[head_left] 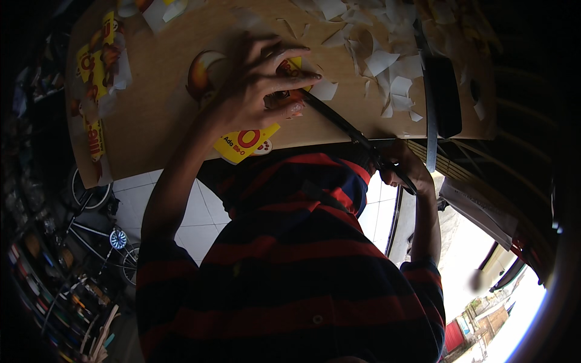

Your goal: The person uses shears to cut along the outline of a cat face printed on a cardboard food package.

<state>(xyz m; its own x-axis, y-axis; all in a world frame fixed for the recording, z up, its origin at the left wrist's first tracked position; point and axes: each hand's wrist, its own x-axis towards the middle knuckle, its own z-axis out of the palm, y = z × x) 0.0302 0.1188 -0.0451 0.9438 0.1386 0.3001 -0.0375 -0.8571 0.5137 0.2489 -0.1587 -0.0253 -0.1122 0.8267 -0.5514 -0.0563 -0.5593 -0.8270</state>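
My left hand (257,88) is over the near part of the table, its thumb and fingers curved and apart around a yellow and red printed paper piece (293,65). Most of that piece is hidden behind the fingers. In my right hand (402,166), just past the table's near edge, is a pair of long dark scissors (345,126). Their blades point up and left, tips at the paper beside my left fingertips. Below my left wrist another yellow printed piece (242,144) overhangs the table edge. A round red and white printed piece (201,75) lies left of the hand.
Many white paper scraps (381,60) are strewn over the right of the brown table (151,121). Yellow printed cutouts (94,78) line its left side. A black oblong object (442,97) lies at the right, beside a grey strip (431,145). A bicycle (100,242) stands at lower left.
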